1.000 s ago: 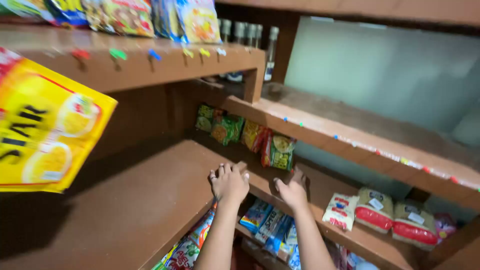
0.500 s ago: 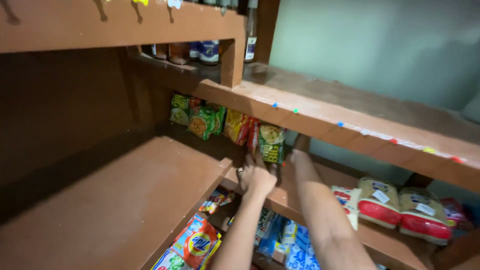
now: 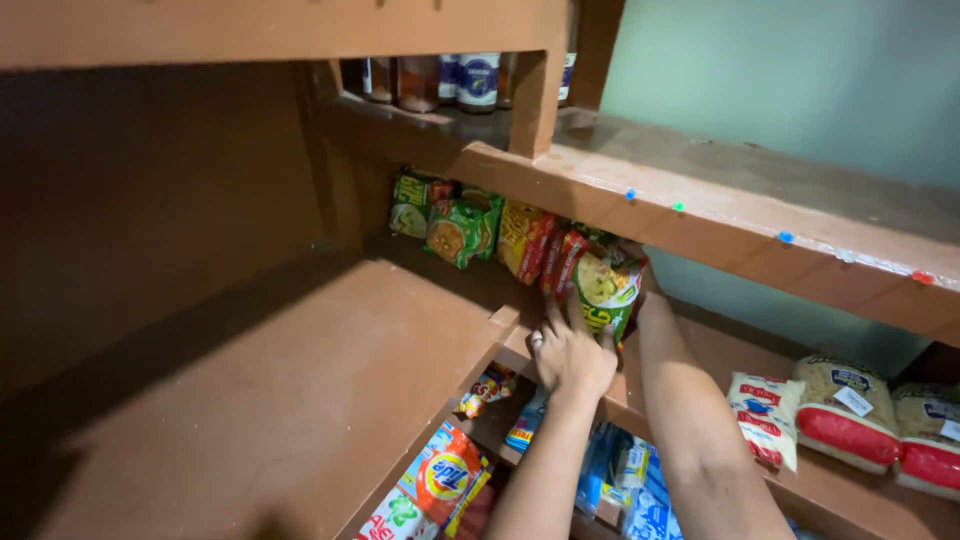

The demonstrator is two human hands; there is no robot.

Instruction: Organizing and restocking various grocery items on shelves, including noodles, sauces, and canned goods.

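A: What do the hands hold?
B: The left hand curls its fingers on a shiny green packet on the brown wooden shelf. The right hand goes behind that packet, so its grip cannot be told.
A: What is beside it?
B: More crinkly red packets, and soft white bags well apart.

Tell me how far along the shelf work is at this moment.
Looks done: a row of noodle packets stands upright on the middle shelf. In hand: both hands are at the row's right end, the left hand at the foot of a green-and-white packet, the right hand behind it, mostly hidden. Left: the shelf is bare from there to the white-and-red bags.
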